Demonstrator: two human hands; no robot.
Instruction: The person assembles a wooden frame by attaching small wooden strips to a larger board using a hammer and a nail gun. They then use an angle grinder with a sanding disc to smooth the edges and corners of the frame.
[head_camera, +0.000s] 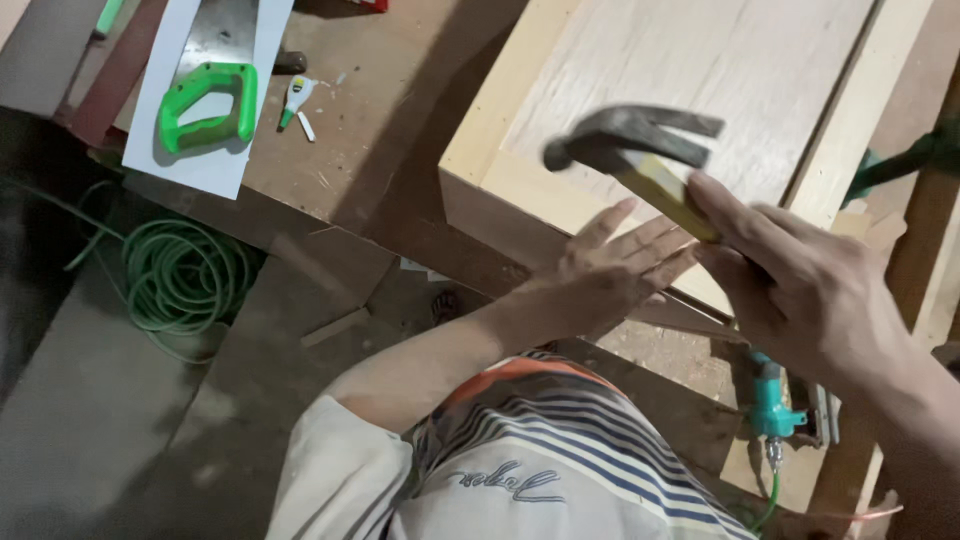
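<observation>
A white rectangular card sleeve (210, 90) is seen at the far left corner of the desk (370, 130), lying flat and wrapped around the blade of a saw with a green handle (208, 105). No labels, signs or screens can be made out.

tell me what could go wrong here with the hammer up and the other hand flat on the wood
1. The left hand lies spread against the wooden panel's frame edge, right below the raised hammer; a stray blow could hit its fingers.
2. The right hand grips the hammer close behind the head, which is motion-blurred, so the aim may be less sure.
</observation>
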